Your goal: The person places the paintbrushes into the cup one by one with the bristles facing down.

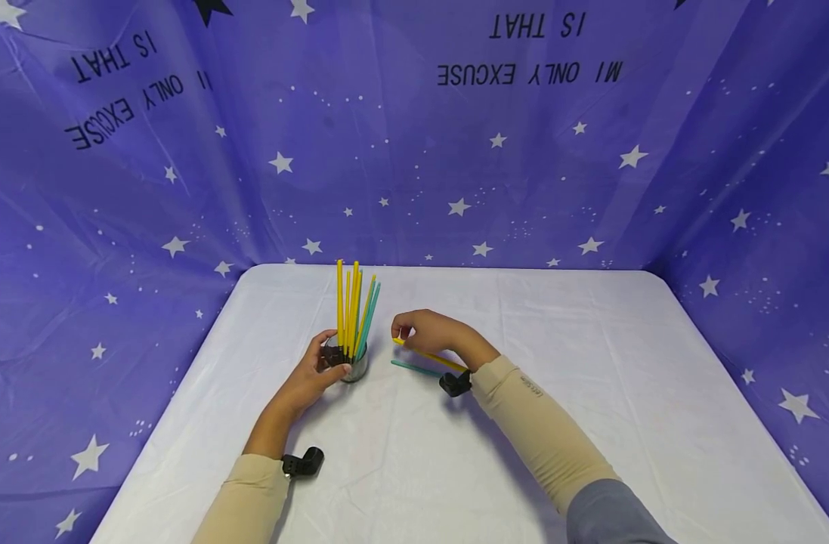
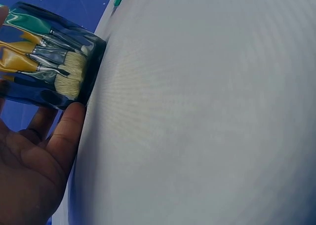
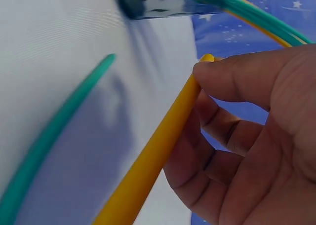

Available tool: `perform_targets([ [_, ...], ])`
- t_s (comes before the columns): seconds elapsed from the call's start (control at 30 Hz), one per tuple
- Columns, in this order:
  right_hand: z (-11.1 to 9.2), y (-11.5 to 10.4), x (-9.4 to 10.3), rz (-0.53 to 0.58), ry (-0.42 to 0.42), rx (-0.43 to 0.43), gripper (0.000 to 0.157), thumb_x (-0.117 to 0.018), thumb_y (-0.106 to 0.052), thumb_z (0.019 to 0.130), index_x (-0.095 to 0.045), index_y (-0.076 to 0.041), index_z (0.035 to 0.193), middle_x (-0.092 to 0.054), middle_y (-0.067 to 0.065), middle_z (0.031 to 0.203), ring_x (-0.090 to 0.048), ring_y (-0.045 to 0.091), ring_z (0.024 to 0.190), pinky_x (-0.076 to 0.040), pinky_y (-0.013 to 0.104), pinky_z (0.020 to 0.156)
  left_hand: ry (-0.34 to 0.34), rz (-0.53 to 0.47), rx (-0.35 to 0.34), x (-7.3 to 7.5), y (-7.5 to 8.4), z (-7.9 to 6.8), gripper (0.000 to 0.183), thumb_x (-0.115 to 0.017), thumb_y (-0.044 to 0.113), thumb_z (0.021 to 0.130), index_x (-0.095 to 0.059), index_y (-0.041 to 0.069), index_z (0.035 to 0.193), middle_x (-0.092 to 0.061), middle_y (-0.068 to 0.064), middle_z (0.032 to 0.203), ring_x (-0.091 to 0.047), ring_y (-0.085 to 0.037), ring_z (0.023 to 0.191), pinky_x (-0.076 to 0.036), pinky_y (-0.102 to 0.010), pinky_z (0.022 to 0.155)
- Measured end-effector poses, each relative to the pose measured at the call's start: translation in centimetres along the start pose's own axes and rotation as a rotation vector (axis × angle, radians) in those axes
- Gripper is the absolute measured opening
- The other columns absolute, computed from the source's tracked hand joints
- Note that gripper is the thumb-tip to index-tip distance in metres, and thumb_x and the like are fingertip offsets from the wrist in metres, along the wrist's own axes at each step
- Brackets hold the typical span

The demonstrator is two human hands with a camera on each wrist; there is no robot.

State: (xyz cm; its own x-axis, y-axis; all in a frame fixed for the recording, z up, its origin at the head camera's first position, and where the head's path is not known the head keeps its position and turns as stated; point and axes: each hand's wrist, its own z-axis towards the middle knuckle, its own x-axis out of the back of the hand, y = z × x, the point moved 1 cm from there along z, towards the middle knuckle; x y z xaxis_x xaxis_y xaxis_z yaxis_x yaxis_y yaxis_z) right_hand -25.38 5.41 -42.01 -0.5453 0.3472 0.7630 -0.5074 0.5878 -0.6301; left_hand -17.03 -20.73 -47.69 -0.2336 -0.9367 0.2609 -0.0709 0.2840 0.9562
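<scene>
My left hand (image 1: 310, 384) grips a clear glass (image 1: 357, 370), fingers on one side and thumb on the other. Several yellow and teal paintbrushes (image 1: 354, 310) stand in it, handles up; their pale bristles (image 2: 73, 72) show through the wall near its base in the left wrist view. To the right, my right hand (image 1: 429, 331) pinches a yellow paintbrush (image 3: 153, 156) near its handle tip, between thumb and fingers. That brush slants above the table, its lower end out of sight. Below it a teal paintbrush (image 3: 54, 126) lies on the cloth, partly hidden by the wrist camera.
A white cloth covers the table (image 1: 557, 325). Behind it and at both sides hangs a purple curtain (image 1: 414, 166) with stars and printed words. Black cameras are strapped to the left wrist (image 1: 304, 462) and the right wrist (image 1: 455, 384).
</scene>
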Motion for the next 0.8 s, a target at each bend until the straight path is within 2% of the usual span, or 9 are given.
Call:
perform_targets([
  [0.23, -0.5, -0.8, 1.6, 0.031, 0.049, -0.004, 0.018, -0.062, -0.002, 0.093, -0.062, -0.014, 0.106, -0.062, 0.001, 0.099, -0.056, 0.018, 0.096, -0.045, 0.032, 0.084, 0.002, -0.005, 0.004, 0.0, -0.1, -0.1, 0.078, -0.070, 0.019, 0.092, -0.022, 0.022, 0.153, -0.045, -0.021, 0.135, -0.047, -0.033, 0.121, -0.039, -0.042, 0.097],
  [0.37, -0.8, -1.2, 2.2, 0.078, 0.078, -0.008, 0.017, -0.061, -0.003, 0.094, -0.062, -0.013, 0.108, -0.061, 0.003, 0.097, -0.056, 0.018, 0.086, -0.046, 0.031, 0.076, 0.003, -0.012, -0.005, 0.0, 0.0, 0.0, 0.078, -0.070, 0.017, 0.092, -0.021, 0.021, 0.153, -0.045, -0.021, 0.135, -0.047, -0.033, 0.120, -0.039, -0.039, 0.096],
  [0.5, -1.1, -1.3, 2.6, 0.183, 0.094, -0.012, 0.017, -0.059, -0.003, 0.095, -0.061, -0.008, 0.111, -0.060, 0.005, 0.095, -0.059, 0.019, 0.076, -0.052, 0.034, 0.069, 0.002, -0.018, -0.009, 0.0, 0.0, -0.1, 0.078, -0.069, 0.016, 0.093, -0.020, 0.020, 0.154, -0.045, -0.022, 0.136, -0.047, -0.033, 0.121, -0.039, -0.040, 0.096],
  [0.6, -1.3, -1.3, 2.7, 0.264, 0.113, -0.018, 0.018, -0.059, -0.002, 0.096, -0.059, -0.004, 0.113, -0.058, 0.008, 0.095, -0.061, 0.021, 0.076, -0.055, 0.038, 0.068, 0.000, -0.015, -0.008, -0.1, 0.0, 0.0, 0.079, -0.069, 0.016, 0.093, -0.019, 0.020, 0.155, -0.044, -0.022, 0.137, -0.046, -0.033, 0.123, -0.038, -0.042, 0.097],
  [0.8, -1.6, -1.6, 3.0, 0.382, 0.177, -0.015, 0.015, -0.058, 0.000, 0.095, -0.056, -0.008, 0.108, -0.056, 0.011, 0.099, -0.061, 0.024, 0.081, -0.056, 0.042, 0.070, -0.005, -0.009, -0.002, -0.1, 0.1, 0.1, 0.077, -0.066, 0.010, 0.094, -0.018, 0.014, 0.154, -0.042, -0.026, 0.137, -0.045, -0.038, 0.124, -0.038, -0.043, 0.098],
])
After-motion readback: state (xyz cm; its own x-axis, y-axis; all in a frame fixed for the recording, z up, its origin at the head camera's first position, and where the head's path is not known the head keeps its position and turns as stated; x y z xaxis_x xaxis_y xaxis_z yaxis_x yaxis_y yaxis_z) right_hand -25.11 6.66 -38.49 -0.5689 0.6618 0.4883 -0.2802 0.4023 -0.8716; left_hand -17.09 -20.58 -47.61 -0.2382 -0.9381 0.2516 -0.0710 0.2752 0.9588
